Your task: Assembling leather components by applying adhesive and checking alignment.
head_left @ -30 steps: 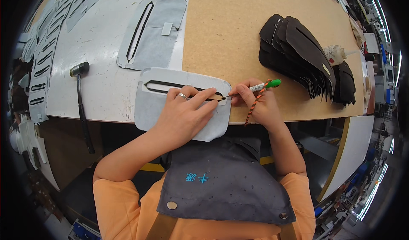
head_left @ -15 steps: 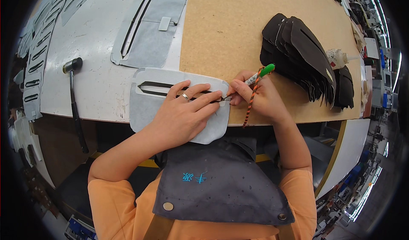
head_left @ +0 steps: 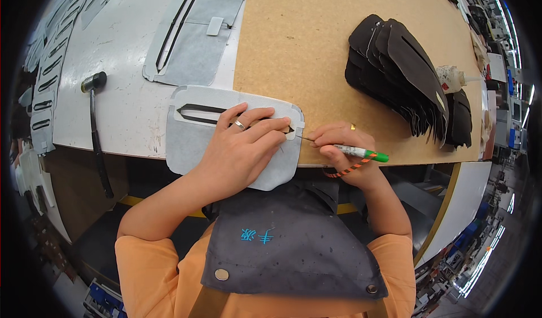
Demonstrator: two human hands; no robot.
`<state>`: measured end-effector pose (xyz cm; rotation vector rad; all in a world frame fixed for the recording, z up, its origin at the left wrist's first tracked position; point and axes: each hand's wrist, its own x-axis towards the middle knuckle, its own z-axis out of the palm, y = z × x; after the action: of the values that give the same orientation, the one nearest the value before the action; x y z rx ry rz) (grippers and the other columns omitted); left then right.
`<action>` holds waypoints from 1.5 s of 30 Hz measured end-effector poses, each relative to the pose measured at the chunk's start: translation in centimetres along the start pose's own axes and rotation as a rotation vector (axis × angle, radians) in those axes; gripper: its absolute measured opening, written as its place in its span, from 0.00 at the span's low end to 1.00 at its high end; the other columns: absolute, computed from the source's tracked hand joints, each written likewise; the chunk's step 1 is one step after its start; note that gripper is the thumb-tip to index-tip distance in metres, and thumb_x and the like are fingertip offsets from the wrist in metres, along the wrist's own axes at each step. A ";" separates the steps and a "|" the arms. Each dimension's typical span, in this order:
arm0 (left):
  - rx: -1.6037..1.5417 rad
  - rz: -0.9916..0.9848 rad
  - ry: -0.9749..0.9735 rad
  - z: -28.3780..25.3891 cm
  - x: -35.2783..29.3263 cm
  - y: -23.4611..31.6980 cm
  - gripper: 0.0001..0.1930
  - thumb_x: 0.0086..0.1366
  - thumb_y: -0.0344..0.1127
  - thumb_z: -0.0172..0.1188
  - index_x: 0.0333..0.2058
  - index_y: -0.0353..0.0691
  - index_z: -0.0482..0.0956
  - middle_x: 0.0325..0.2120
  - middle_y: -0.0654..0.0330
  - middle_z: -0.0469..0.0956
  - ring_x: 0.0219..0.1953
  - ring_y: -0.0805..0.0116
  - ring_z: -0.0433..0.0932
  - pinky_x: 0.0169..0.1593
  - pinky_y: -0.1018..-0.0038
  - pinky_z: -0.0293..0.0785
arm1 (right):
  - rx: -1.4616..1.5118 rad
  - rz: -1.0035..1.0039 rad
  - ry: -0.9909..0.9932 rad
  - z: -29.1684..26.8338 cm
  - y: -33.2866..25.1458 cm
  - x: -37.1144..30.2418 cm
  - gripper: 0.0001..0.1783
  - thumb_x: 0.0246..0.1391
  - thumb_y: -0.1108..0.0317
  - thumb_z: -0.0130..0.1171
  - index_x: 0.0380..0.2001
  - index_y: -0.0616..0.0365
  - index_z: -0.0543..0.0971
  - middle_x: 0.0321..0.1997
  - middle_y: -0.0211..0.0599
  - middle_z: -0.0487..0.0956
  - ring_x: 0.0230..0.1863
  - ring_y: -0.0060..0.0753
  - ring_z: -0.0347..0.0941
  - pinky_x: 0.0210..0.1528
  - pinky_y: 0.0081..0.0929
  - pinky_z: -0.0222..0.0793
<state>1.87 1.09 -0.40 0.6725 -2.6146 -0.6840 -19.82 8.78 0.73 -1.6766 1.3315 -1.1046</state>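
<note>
My left hand (head_left: pixel 237 148), fingers somewhat spread, lies flat on a light grey panel (head_left: pixel 182 143) with rounded corners. A long slot edged in black (head_left: pixel 195 109) runs under my fingers, which hide part of it. In my right hand (head_left: pixel 341 134) is a white, pen-like tool (head_left: pixel 361 152) with a green end and a striped orange-and-black cord (head_left: pixel 347 171). My fingers are closed round it. A thin, dark shaft (head_left: pixel 305 139) points from those fingers toward the slot's right end; I cannot tell whether its tip touches the panel.
A similar grey panel (head_left: pixel 200 53) lies beyond on the white tabletop. A black-headed mallet (head_left: pixel 95 109) rests at left, its handle over the table edge. Right of me, a stack of dark pieces (head_left: pixel 395 69) sits on the brown board (head_left: pixel 293 36), beside a whitish bottle (head_left: pixel 450 79).
My right hand has drawn slightly right and down from the panel's edge. The tool's green end has swung down to the right. My left hand stays on the panel.
</note>
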 end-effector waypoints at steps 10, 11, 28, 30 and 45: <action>0.084 0.000 -0.007 -0.2 0.0 0.8 0.12 0.53 0.29 0.58 0.38 0.44 0.77 0.47 0.65 0.73 0.53 0.67 0.68 0.60 0.61 0.53 | -0.074 -0.011 -0.007 0.6 0.2 -0.2 0.04 0.50 0.76 0.60 0.29 0.61 0.75 0.32 0.39 0.78 0.31 0.35 0.75 0.33 0.26 0.70; 0.085 0.003 -0.008 -0.3 0.0 0.9 0.12 0.53 0.29 0.58 0.38 0.44 0.77 0.47 0.65 0.73 0.53 0.67 0.68 0.60 0.61 0.53 | -0.075 -0.011 -0.004 0.6 0.3 -0.2 0.04 0.50 0.76 0.60 0.29 0.61 0.75 0.32 0.39 0.78 0.31 0.35 0.75 0.33 0.26 0.70; 0.092 0.063 -0.026 -0.4 -0.1 0.3 0.13 0.53 0.30 0.59 0.39 0.45 0.77 0.49 0.67 0.73 0.55 0.66 0.68 0.60 0.60 0.54 | 0.191 0.442 -0.170 -0.4 0.3 3.3 0.05 0.56 0.72 0.55 0.29 0.62 0.77 0.28 0.31 0.78 0.29 0.16 0.71 0.32 0.17 0.68; 0.092 0.055 -0.025 -0.2 -0.1 0.1 0.13 0.53 0.31 0.60 0.39 0.45 0.77 0.49 0.67 0.73 0.55 0.67 0.68 0.60 0.61 0.54 | 0.187 0.465 -0.217 -0.7 -0.2 4.3 0.05 0.55 0.71 0.56 0.29 0.62 0.77 0.27 0.32 0.78 0.29 0.17 0.71 0.32 0.17 0.68; -0.019 -0.044 -0.012 -0.2 -0.3 0.7 0.12 0.52 0.28 0.59 0.38 0.42 0.77 0.49 0.65 0.73 0.55 0.65 0.68 0.62 0.59 0.52 | -0.470 -0.317 -0.105 0.3 0.7 -2.1 0.11 0.41 0.72 0.67 0.31 0.55 0.77 0.41 0.31 0.80 0.34 0.26 0.76 0.51 0.31 0.66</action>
<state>1.93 1.70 0.04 0.7242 -2.6081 -0.7268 -19.98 10.67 -0.37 -2.3203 1.3602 -0.8982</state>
